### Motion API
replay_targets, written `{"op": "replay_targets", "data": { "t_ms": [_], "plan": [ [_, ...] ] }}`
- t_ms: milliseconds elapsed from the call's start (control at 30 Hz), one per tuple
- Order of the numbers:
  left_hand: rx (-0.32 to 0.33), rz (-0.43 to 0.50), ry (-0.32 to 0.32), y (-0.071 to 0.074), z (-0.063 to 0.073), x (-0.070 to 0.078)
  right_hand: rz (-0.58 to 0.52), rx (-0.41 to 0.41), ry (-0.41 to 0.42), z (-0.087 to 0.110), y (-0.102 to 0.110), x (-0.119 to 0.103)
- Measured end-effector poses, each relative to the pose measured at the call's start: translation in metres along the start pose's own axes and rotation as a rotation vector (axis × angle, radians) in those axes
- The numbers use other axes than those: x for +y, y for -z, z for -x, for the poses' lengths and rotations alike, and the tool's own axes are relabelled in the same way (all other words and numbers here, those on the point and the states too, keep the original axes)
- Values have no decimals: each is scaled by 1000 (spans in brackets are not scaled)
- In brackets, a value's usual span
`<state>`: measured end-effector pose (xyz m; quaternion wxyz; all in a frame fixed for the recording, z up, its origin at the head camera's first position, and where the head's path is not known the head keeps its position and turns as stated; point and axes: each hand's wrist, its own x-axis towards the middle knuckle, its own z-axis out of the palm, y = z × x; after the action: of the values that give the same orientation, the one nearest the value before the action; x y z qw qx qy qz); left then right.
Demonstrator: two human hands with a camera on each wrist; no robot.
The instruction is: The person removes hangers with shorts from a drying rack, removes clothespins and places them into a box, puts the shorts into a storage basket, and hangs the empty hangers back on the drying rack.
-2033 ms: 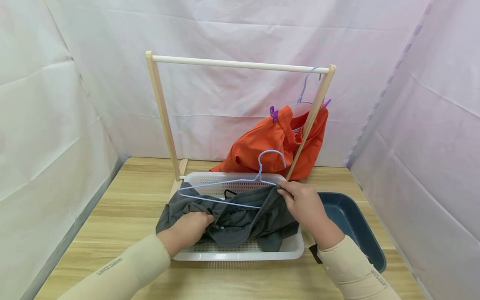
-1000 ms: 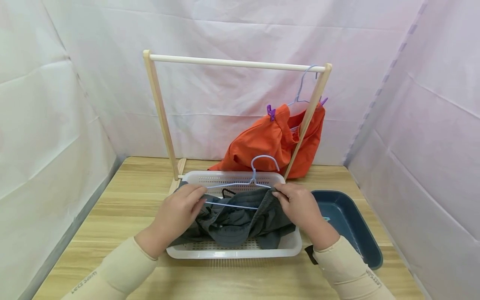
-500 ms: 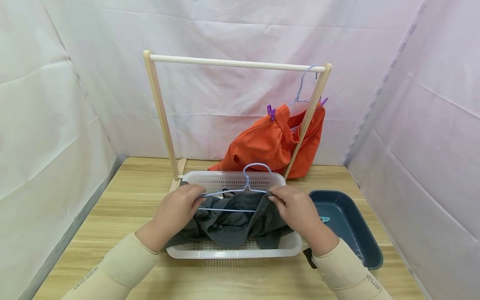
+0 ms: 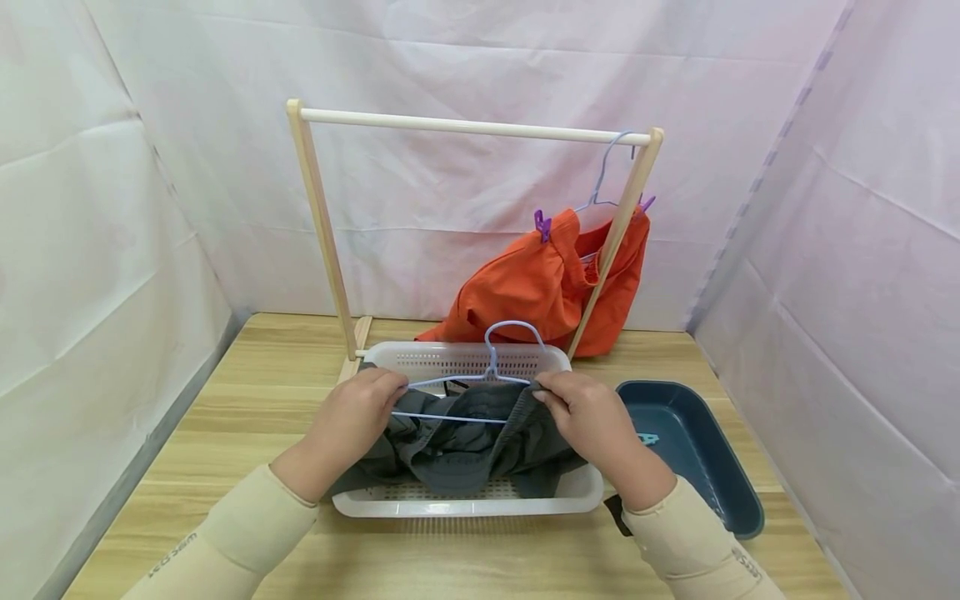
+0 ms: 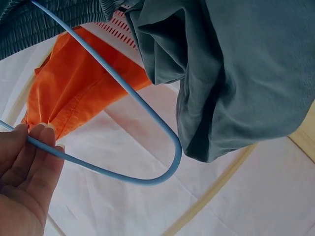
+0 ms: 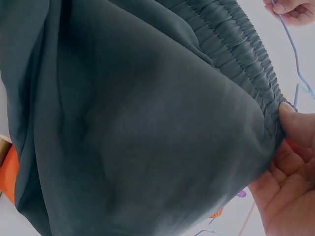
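My left hand pinches the upper arm of a light-blue clothes hanger between thumb and fingers, as the left wrist view shows. Dark grey pants with an elastic waistband lie bunched over a white basket. At the hanger's right end, my right hand grips the waistband. That end of the hanger is hidden by the cloth and fingers. The hook stands up towards the back, and the hanger's lower bar runs across the waist opening. The left end of the hanger shows bare of cloth.
Behind the basket stands a wooden rack. Orange pants hang at its right on another blue hanger, with purple clips. A dark blue tray with a light-blue clip lies right.
My left hand has let go of the pants and taken hold of the hanger. The hanger has shifted left and slightly nearer. My right hand keeps its grip on the waistband.
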<state>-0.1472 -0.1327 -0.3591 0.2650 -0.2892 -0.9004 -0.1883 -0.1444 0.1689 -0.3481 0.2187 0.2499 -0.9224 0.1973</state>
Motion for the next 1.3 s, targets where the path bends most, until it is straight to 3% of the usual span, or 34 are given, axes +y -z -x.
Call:
{"op": "replay_targets", "data": {
  "t_ms": [200,967,1300],
  "plan": [
    [45,-25,-31,-1,1,-2,-4,-14,-7,-2,0,-1],
    [86,-74,-40,0,3,-6,-15,-51,-2,-4,1,-3],
    [137,-71,-70,1,4,-11,-22,-51,-23,-3,1,-2]
  ]
}}
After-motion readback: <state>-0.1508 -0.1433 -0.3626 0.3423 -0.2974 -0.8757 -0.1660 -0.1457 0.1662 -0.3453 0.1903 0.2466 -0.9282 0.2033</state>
